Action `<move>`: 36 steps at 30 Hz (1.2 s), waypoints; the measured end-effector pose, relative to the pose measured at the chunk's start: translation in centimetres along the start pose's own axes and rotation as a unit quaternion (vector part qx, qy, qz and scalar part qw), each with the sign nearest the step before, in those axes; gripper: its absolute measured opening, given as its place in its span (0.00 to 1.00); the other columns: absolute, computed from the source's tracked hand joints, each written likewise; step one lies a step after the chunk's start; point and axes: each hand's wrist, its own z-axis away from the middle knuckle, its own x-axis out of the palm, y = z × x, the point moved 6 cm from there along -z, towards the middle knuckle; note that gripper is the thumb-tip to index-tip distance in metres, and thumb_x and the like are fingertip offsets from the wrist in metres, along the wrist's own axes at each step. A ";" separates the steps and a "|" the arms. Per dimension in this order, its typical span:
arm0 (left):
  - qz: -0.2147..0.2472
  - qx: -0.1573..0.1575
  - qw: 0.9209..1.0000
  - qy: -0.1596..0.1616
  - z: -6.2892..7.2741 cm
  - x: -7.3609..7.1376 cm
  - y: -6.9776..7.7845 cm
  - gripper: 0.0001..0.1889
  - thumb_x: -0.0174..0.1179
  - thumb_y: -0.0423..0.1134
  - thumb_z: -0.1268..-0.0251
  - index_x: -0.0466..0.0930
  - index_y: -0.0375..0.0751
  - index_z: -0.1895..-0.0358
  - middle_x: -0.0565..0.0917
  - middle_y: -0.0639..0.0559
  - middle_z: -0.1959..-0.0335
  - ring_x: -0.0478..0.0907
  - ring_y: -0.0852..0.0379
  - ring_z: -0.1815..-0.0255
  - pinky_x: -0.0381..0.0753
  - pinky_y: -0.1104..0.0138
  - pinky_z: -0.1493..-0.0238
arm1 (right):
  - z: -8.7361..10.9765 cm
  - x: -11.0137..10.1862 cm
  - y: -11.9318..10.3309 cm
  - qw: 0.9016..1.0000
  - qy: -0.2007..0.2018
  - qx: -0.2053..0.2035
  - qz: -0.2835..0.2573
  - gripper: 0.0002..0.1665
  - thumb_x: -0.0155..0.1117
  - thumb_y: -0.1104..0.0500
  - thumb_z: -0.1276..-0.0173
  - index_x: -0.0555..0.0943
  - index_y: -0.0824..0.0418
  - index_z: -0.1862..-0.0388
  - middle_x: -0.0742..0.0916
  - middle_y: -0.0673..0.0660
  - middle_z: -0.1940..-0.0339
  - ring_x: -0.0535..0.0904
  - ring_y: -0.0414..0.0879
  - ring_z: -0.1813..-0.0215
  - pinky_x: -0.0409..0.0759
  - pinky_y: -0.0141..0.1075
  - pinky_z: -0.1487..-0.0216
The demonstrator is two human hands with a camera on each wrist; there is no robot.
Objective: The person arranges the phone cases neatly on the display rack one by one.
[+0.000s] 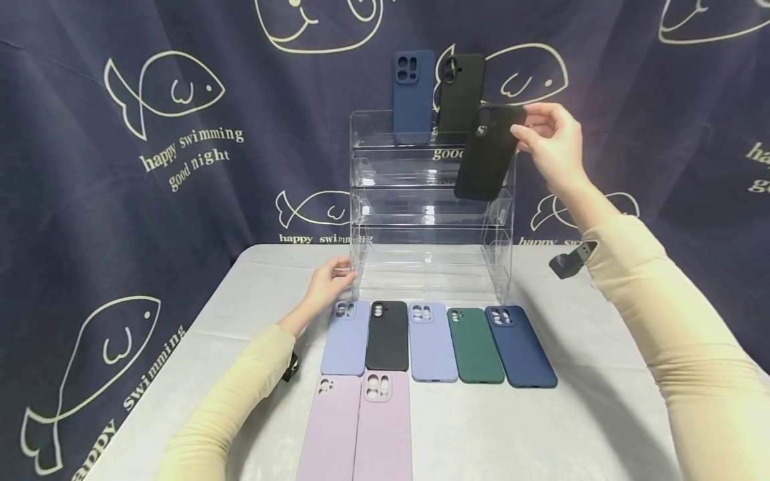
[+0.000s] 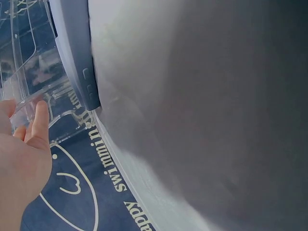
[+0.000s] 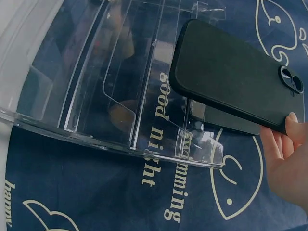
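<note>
A clear tiered acrylic display rack (image 1: 430, 257) stands on the table. My right hand (image 1: 556, 140) pinches a black phone case (image 1: 490, 157) by its upper edge, tilted in front of the rack's upper right. In the right wrist view, that case (image 3: 226, 72) shows its back and camera cutout, with the thumb on its near face. On the top tier stand a dark blue case (image 1: 413, 93) and another black case (image 1: 462, 90), side by side. My left hand (image 1: 327, 284) holds the rack's lower left side edge; the left wrist view shows thumb and fingers about the clear plastic.
Before the rack lies a row of cases: light blue (image 1: 345, 341), black (image 1: 388, 341), another light blue (image 1: 433, 347), green (image 1: 476, 347) and dark blue (image 1: 525, 351). Two lilac cases (image 1: 329, 427) lie nearer. A navy fish-print curtain (image 1: 180, 267) hangs behind the white table (image 1: 601, 401).
</note>
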 end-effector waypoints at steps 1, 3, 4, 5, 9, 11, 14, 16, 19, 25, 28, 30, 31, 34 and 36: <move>0.000 -0.001 1.000 -0.001 0.0 0.0 0.0 0.23 0.63 0.33 0.41 0.72 0.28 0.43 0.79 0.32 0.48 0.80 0.38 0.51 0.83 0.62 0.49 | -0.3 0.1 0.0 1.000 0.006 0.000 0.004 0.16 0.65 0.74 0.45 0.79 0.57 0.61 0.83 0.48 0.73 0.79 0.36 0.71 0.82 0.21 0.70; -0.001 -0.001 1.000 -0.004 -0.1 0.0 -0.1 0.23 0.63 0.34 0.41 0.72 0.28 0.43 0.79 0.32 0.48 0.80 0.39 0.51 0.83 0.62 0.49 | -0.9 0.2 0.1 1.000 0.014 -0.002 0.007 0.16 0.64 0.74 0.45 0.79 0.57 0.61 0.83 0.47 0.73 0.79 0.36 0.71 0.82 0.21 0.70; -0.001 -0.003 1.000 -0.004 -0.1 0.0 -0.1 0.23 0.63 0.34 0.40 0.72 0.28 0.43 0.79 0.32 0.48 0.80 0.39 0.50 0.83 0.62 0.49 | -1.2 0.3 0.1 1.000 0.018 -0.003 0.009 0.16 0.64 0.74 0.45 0.79 0.57 0.61 0.83 0.47 0.73 0.79 0.36 0.71 0.82 0.21 0.70; -0.001 -0.004 1.000 -0.005 -0.1 0.0 -0.1 0.23 0.63 0.35 0.40 0.72 0.28 0.43 0.79 0.32 0.47 0.80 0.39 0.50 0.83 0.63 0.49 | -1.5 0.4 0.1 1.000 0.021 -0.002 0.009 0.16 0.64 0.74 0.45 0.79 0.57 0.61 0.83 0.47 0.73 0.79 0.36 0.71 0.82 0.21 0.71; 0.002 -0.006 1.000 -0.002 -0.2 -0.1 -0.2 0.23 0.63 0.35 0.41 0.72 0.28 0.43 0.79 0.33 0.47 0.80 0.39 0.50 0.83 0.62 0.49 | -2.7 1.1 0.1 0.999 0.033 -0.007 0.030 0.16 0.64 0.73 0.45 0.79 0.58 0.59 0.83 0.45 0.73 0.79 0.35 0.72 0.81 0.20 0.72; -0.001 0.000 1.000 0.001 -0.2 -0.2 -0.1 0.23 0.63 0.35 0.41 0.72 0.28 0.44 0.79 0.32 0.47 0.80 0.38 0.50 0.83 0.62 0.49 | -3.3 1.4 0.2 0.999 0.039 -0.004 0.036 0.16 0.65 0.73 0.45 0.79 0.58 0.59 0.83 0.44 0.74 0.79 0.35 0.72 0.80 0.20 0.72; -0.005 0.005 1.000 0.002 -0.3 -0.2 -0.1 0.22 0.63 0.35 0.40 0.72 0.28 0.44 0.79 0.32 0.48 0.80 0.39 0.51 0.83 0.63 0.50 | -3.9 1.7 0.3 0.998 0.046 0.002 0.050 0.17 0.65 0.72 0.44 0.80 0.58 0.57 0.82 0.43 0.73 0.78 0.34 0.72 0.79 0.19 0.72; -0.006 0.005 1.000 0.002 -0.3 -0.1 -0.1 0.22 0.63 0.35 0.40 0.72 0.28 0.44 0.79 0.32 0.48 0.80 0.39 0.51 0.83 0.63 0.50 | -4.3 1.9 0.6 0.997 0.049 0.007 0.053 0.17 0.65 0.72 0.44 0.80 0.58 0.56 0.82 0.43 0.73 0.78 0.33 0.72 0.79 0.19 0.72; -0.003 0.005 1.000 0.004 -0.1 0.0 0.0 0.22 0.62 0.33 0.40 0.72 0.27 0.45 0.79 0.32 0.48 0.80 0.38 0.51 0.83 0.62 0.50 | -4.7 2.3 0.9 0.997 0.052 0.007 0.061 0.17 0.65 0.71 0.44 0.79 0.58 0.56 0.81 0.43 0.73 0.78 0.33 0.72 0.79 0.19 0.72; 0.005 0.004 1.000 -0.001 0.0 0.4 0.0 0.21 0.62 0.33 0.40 0.73 0.28 0.44 0.79 0.32 0.47 0.80 0.38 0.51 0.83 0.61 0.50 | -5.4 2.4 1.6 0.995 0.062 0.000 0.078 0.18 0.65 0.71 0.43 0.79 0.58 0.55 0.80 0.42 0.72 0.78 0.32 0.71 0.78 0.18 0.70; 0.004 0.001 1.000 -0.003 0.1 0.5 0.4 0.22 0.62 0.33 0.40 0.72 0.26 0.44 0.78 0.30 0.47 0.79 0.37 0.50 0.83 0.60 0.49 | -5.8 2.5 1.9 0.994 0.066 0.002 0.091 0.18 0.65 0.70 0.43 0.79 0.58 0.53 0.80 0.42 0.72 0.77 0.31 0.71 0.78 0.18 0.69; 0.002 -0.001 1.000 -0.001 0.3 0.3 1.0 0.22 0.61 0.32 0.40 0.71 0.26 0.44 0.78 0.30 0.47 0.79 0.37 0.50 0.82 0.59 0.49 | -6.1 2.7 2.2 0.993 0.070 0.007 0.099 0.19 0.65 0.69 0.42 0.79 0.59 0.52 0.79 0.42 0.71 0.77 0.31 0.70 0.79 0.19 0.67; 0.002 -0.002 1.000 0.000 0.4 0.3 1.0 0.22 0.61 0.32 0.40 0.72 0.26 0.44 0.78 0.30 0.47 0.79 0.37 0.50 0.82 0.59 0.49 | -6.3 2.8 2.3 0.992 0.071 0.010 0.101 0.19 0.65 0.69 0.42 0.79 0.59 0.51 0.79 0.42 0.71 0.77 0.31 0.70 0.79 0.19 0.67; 0.001 -0.005 1.000 0.002 0.4 0.1 0.9 0.21 0.61 0.32 0.40 0.72 0.27 0.44 0.78 0.31 0.48 0.80 0.37 0.50 0.82 0.59 0.49 | -6.6 2.9 2.8 0.991 0.078 0.016 0.112 0.19 0.65 0.69 0.42 0.78 0.58 0.50 0.79 0.41 0.71 0.76 0.31 0.69 0.79 0.19 0.66; 0.000 -0.002 1.000 0.006 0.0 0.1 -0.1 0.22 0.62 0.34 0.40 0.73 0.29 0.44 0.79 0.32 0.48 0.80 0.39 0.51 0.83 0.62 0.49 | -6.9 2.9 3.2 0.990 0.083 0.020 0.111 0.19 0.66 0.68 0.42 0.79 0.58 0.50 0.79 0.41 0.71 0.77 0.31 0.70 0.79 0.19 0.66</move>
